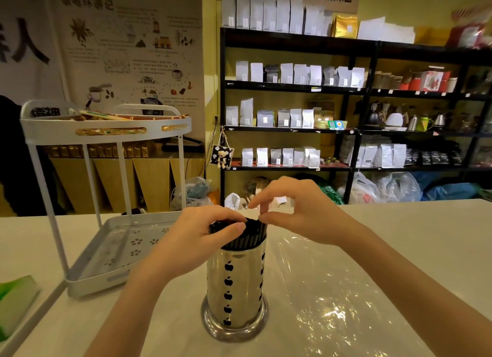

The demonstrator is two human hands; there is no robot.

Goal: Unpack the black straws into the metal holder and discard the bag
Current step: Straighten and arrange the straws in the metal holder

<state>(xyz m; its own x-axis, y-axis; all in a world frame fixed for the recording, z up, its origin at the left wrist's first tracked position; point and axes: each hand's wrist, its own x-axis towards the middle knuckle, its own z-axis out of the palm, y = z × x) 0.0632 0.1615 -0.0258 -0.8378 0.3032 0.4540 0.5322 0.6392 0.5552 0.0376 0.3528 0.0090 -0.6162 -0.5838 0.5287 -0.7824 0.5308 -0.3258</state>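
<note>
A shiny metal holder point(234, 290) with black apple-shaped cut-outs stands upright on the table in the middle of the view. A bundle of black straws point(250, 237) sticks out of its top. My left hand point(207, 231) is closed around the tops of the straws from the left. My right hand point(295, 210) pinches a small white piece point(251, 213) at the straws' upper right edge between thumb and forefinger. A clear plastic bag point(332, 290) lies flat and crinkled on the table to the right of the holder.
A white two-tier rack point(106, 133) stands at the left, its lower perforated tray point(119, 247) close to my left forearm. A green-edged item point(16, 295) lies at the far left table edge. Black shelves point(292, 87) with coffee bags stand behind the table.
</note>
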